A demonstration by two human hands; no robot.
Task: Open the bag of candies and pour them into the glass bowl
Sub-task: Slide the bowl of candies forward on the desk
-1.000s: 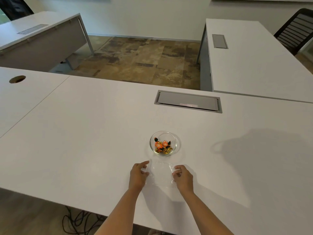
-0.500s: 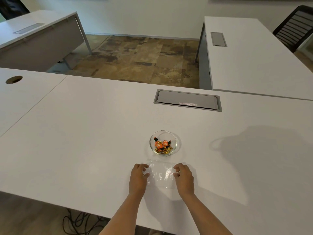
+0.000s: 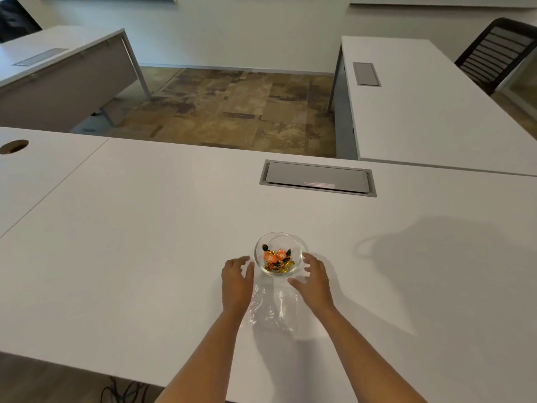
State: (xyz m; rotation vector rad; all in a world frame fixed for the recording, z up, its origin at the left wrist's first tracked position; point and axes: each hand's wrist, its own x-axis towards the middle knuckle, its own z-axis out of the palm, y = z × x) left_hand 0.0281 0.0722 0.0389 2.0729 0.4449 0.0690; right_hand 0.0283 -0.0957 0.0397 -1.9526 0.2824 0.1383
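candies [image 3: 275,258] sit in the glass bowl [image 3: 296,264] on the desk [image 3: 145,257]; the empty bag [image 3: 271,309] lies just behind. left hand [image 3: 236,276] and right hand [image 3: 315,276] flank the bowl, open and empty. glass looks rigid, slick and breakable: best cupped at both sides.

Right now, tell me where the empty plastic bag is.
The plastic bag lies flat on the white table, just nearer the person than the glass bowl, between both forearms.

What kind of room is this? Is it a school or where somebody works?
Probably an office or meeting room. There are several plain white desks, each with a grey cable hatch set into the top, and a black office chair at the far right. No school things show.
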